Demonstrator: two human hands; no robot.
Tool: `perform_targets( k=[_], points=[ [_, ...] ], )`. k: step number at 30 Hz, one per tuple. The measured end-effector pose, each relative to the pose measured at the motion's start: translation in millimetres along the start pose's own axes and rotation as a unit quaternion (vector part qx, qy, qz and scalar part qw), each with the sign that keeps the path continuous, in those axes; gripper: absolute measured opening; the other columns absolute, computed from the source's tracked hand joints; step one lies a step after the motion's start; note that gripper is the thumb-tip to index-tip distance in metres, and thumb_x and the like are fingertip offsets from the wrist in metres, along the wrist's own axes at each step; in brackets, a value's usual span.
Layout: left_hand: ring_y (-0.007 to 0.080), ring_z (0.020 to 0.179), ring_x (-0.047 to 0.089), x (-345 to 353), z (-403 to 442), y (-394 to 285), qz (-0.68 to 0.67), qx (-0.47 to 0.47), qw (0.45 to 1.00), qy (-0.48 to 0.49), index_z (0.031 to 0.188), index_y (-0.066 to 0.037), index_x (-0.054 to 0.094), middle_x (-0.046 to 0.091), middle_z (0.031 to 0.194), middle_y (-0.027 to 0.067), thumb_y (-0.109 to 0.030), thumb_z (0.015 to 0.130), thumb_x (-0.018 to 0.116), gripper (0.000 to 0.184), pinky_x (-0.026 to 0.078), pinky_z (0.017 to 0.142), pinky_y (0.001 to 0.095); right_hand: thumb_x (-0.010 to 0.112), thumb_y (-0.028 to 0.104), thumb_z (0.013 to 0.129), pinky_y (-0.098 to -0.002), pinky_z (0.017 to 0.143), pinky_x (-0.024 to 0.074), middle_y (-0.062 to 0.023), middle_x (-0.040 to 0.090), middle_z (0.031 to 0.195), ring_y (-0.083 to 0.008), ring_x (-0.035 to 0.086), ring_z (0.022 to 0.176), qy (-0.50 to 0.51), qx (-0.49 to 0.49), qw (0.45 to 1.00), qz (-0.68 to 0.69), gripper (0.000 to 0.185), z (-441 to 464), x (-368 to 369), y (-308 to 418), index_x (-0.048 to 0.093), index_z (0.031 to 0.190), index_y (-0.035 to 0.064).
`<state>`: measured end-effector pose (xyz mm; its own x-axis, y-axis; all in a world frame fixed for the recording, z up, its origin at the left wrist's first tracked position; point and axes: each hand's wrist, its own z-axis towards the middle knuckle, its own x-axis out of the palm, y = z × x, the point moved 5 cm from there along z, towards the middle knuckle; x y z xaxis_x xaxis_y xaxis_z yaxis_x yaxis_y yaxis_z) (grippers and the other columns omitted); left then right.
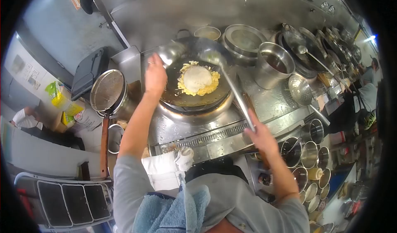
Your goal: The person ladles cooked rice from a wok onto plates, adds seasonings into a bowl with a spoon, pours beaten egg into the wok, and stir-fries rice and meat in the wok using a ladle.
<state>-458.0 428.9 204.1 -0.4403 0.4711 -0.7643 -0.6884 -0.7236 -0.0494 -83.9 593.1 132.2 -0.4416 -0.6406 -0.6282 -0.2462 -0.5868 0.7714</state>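
One pale mound [197, 78] sits on yellow egg [214, 83] inside the wok [175, 97]. The right hand [261, 137] closes around the ladle [237, 90]; the left hand [156, 78] curls, its hold I cannot tell. Gentle, even pressing suits.

Both arms reach forward from short grey sleeves [130, 173], forearms bare. The left arm [138, 123] is extended farther, angled slightly inward, its wrist roughly in line with the forearm. The left hand [156, 76] is raised with fingers bent; its fingertips are too blurred to read clearly. The right arm [281, 171] bends more at the elbow, the forearm slanting forward and inward. The right hand [259, 136] is closed in a grip, nearer the torso than the left hand. The two hands are well apart.
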Motion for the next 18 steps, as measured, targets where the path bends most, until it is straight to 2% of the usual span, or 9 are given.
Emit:
perform_targets(
  k=[1, 3, 6, 7, 8, 10, 12, 15, 18],
  points=[
    [0.0429, 0.090, 0.061, -20.6, 4.3, 14.2, -0.023, -0.026, 0.999, -0.033, 0.127, 0.011, 0.036, 0.050, 0.114, 0.0288, -0.001, 0.081, 0.048, 0.048, 0.054, 0.075, 0.0418, 0.058, 0.020, 0.089, -0.0428, 0.077, 0.0479, -0.0290, 0.062, 0.098, -0.0405, 0.064, 0.086, 0.039, 0.078, 0.996, -0.014, 0.063, 2.4, -18.6, 25.5, 0.028, 0.145, 0.0201],
    [0.0436, 0.091, 0.060, -61.8, 1.0, 34.6, -0.042, -0.097, 0.987, -0.118, 0.125, 0.010, 0.039, 0.050, 0.115, 0.0311, -0.002, 0.080, 0.049, 0.047, 0.054, 0.076, 0.0405, 0.052, 0.022, 0.092, -0.0454, 0.075, 0.0475, -0.0293, 0.062, 0.095, -0.0432, 0.063, 0.081, -0.004, -0.013, 0.998, -0.063, 0.059, 16.2, -39.6, 38.5, 0.027, 0.145, 0.0212],
    [0.0373, 0.090, 0.063, -71.5, -39.9, 75.4, -0.039, -0.133, 0.977, -0.164, 0.122, 0.011, 0.042, 0.054, 0.112, 0.0273, -0.003, 0.080, 0.050, 0.044, 0.055, 0.073, 0.0408, 0.049, 0.023, 0.093, -0.0478, 0.074, 0.0477, -0.0292, 0.063, 0.092, -0.0447, 0.062, 0.076, 0.044, -0.068, 0.989, -0.125, 0.056, 43.8, -38.7, 34.0, 0.027, 0.145, 0.0232],
    [0.0322, 0.089, 0.063, -75.6, -61.3, 77.9, -0.295, -0.234, 0.917, -0.129, 0.120, 0.010, 0.043, 0.055, 0.111, 0.0245, -0.004, 0.081, 0.051, 0.043, 0.056, 0.069, 0.0401, 0.048, 0.023, 0.094, -0.0481, 0.074, 0.0478, -0.0294, 0.062, 0.092, -0.0448, 0.062, 0.078, 0.104, -0.054, 0.977, -0.179, 0.056, 59.3, -31.7, 19.0, 0.026, 0.145, 0.0235],
    [0.0272, 0.089, 0.063, -76.3, -92.7, 67.4, -0.528, -0.316, 0.783, -0.087, 0.119, 0.010, 0.045, 0.056, 0.110, 0.0217, -0.006, 0.082, 0.051, 0.041, 0.057, 0.066, 0.0394, 0.048, 0.023, 0.094, -0.0484, 0.075, 0.0479, -0.0296, 0.062, 0.092, -0.0449, 0.062, 0.080, 0.165, -0.038, 0.958, -0.233, 0.055, 74.8, -22.1, -2.0, 0.026, 0.145, 0.0238],
    [0.0222, 0.091, 0.062, -84.0, -164.4, 58.1, -0.595, -0.394, 0.692, -0.113, 0.120, 0.009, 0.045, 0.055, 0.112, 0.0181, -0.008, 0.084, 0.050, 0.040, 0.058, 0.064, 0.0375, 0.047, 0.024, 0.094, -0.0486, 0.076, 0.0478, -0.0299, 0.062, 0.093, -0.0452, 0.061, 0.084, 0.218, -0.013, 0.937, -0.273, 0.054, 81.6, -26.0, -0.3, 0.027, 0.145, 0.0244],
    [0.0242, 0.095, 0.061, -96.8, -236.4, 45.7, -0.618, -0.416, 0.660, -0.098, 0.128, 0.007, 0.040, 0.054, 0.116, 0.0179, -0.007, 0.086, 0.050, 0.045, 0.058, 0.071, 0.0370, 0.046, 0.024, 0.094, -0.0485, 0.078, 0.0476, -0.0302, 0.062, 0.093, -0.0456, 0.060, 0.089, 0.207, 0.010, 0.948, -0.241, 0.053, 83.1, -45.4, 33.8, 0.028, 0.144, 0.0248],
    [0.0257, 0.097, 0.061, -127.5, -315.8, 11.4, -0.615, -0.486, 0.609, -0.121, 0.127, 0.006, 0.042, 0.055, 0.117, 0.0172, -0.006, 0.086, 0.049, 0.043, 0.058, 0.074, 0.0377, 0.046, 0.024, 0.094, -0.0489, 0.080, 0.0464, -0.0299, 0.061, 0.098, -0.0451, 0.060, 0.092, 0.109, -0.082, 0.975, -0.176, 0.052, 96.4, -55.8, 34.7, 0.029, 0.144, 0.0265],
    [0.0266, 0.097, 0.062, -146.7, -403.7, -5.5, -0.620, -0.540, 0.553, -0.135, 0.121, 0.007, 0.048, 0.058, 0.113, 0.0174, -0.007, 0.086, 0.047, 0.037, 0.058, 0.076, 0.0377, 0.047, 0.019, 0.092, -0.0513, 0.084, 0.0444, -0.0302, 0.059, 0.106, -0.0469, 0.057, 0.096, 0.184, -0.103, 0.936, -0.281, 0.056, 131.8, -9.7, -21.2, 0.027, 0.144, 0.0267]
  ],
)
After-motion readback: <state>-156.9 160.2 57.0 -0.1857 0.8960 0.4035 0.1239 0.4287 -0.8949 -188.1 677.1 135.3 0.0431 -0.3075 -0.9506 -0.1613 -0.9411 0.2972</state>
